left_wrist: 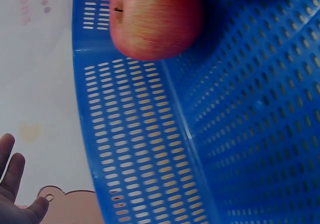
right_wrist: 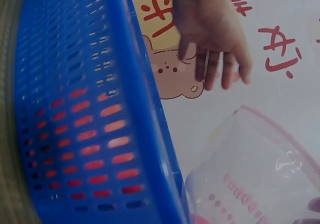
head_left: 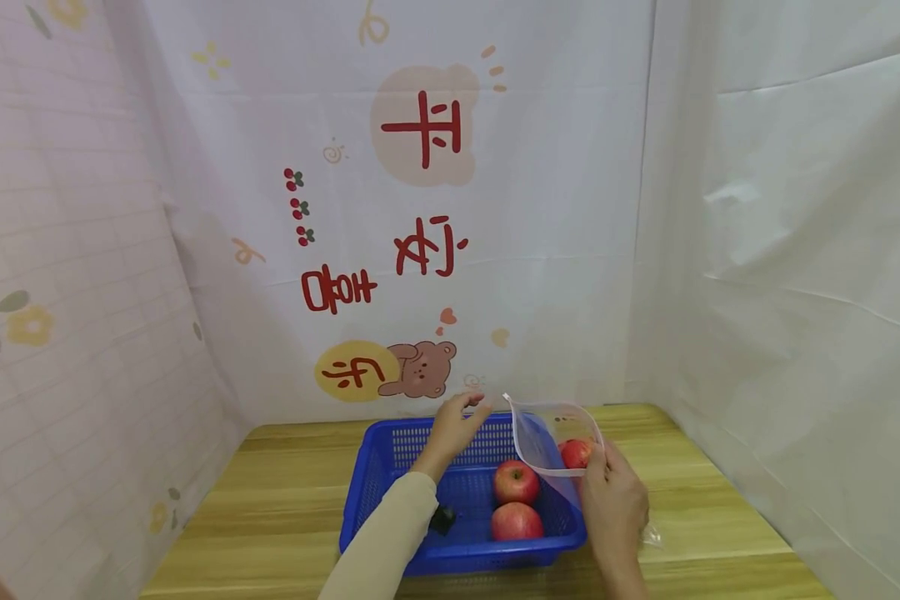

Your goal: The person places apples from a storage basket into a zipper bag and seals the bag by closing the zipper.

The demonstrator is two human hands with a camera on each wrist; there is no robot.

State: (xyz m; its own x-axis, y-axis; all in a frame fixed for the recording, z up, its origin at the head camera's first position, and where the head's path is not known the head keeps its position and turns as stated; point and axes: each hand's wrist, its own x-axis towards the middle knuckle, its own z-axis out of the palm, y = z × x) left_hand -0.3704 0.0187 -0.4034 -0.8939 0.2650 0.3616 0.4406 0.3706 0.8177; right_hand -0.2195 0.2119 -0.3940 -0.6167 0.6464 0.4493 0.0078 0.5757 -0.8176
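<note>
Here, the right grip (head_left: 618, 502) pinches a translucent bag (head_left: 537, 442), the released left grip (head_left: 452, 432) near a perforated basket (head_left: 354, 492).

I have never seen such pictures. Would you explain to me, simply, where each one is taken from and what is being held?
There is no machine here, only a person's bare hands. The wide picture comes from a camera on the head, looking forward and down. The two smaller pictures come from cameras worn on the left and right wrists.

On the wood-patterned table stands a blue basket with two apples in it. The right hand grips the rim of a clear bag; a third apple shows inside. The left hand holds nothing, its fingers near the bag's opening.
</note>
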